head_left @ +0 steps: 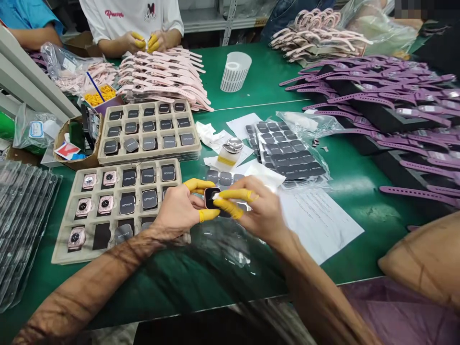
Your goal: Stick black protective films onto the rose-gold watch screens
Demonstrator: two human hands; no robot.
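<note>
Yellow finger cots cover some fingertips of both my hands. My left hand [178,207] grips a smartwatch case [212,197] by its edges, its dark screen facing up. Over that screen my right hand [259,206] pinches a small white wad, perhaps tissue or cloth, touching the glass. Left of my hands lies a beige compartment tray [68,211] of watch cases. Some show pink backs with round sensors; others have dark printed covers. One compartment shows only a black lining. Beneath my hands is a sheet of dark square stickers [225,178], partly hidden.
A second tray [104,155] sits behind the first. A metal-topped dispenser bottle [230,153], sticker sheets [294,155] and printed paper [323,225] lie ahead and right. Purple straps [427,110] crowd the right; pink straps [168,72] stand before a co-worker. A white basket [235,72] stands farther back.
</note>
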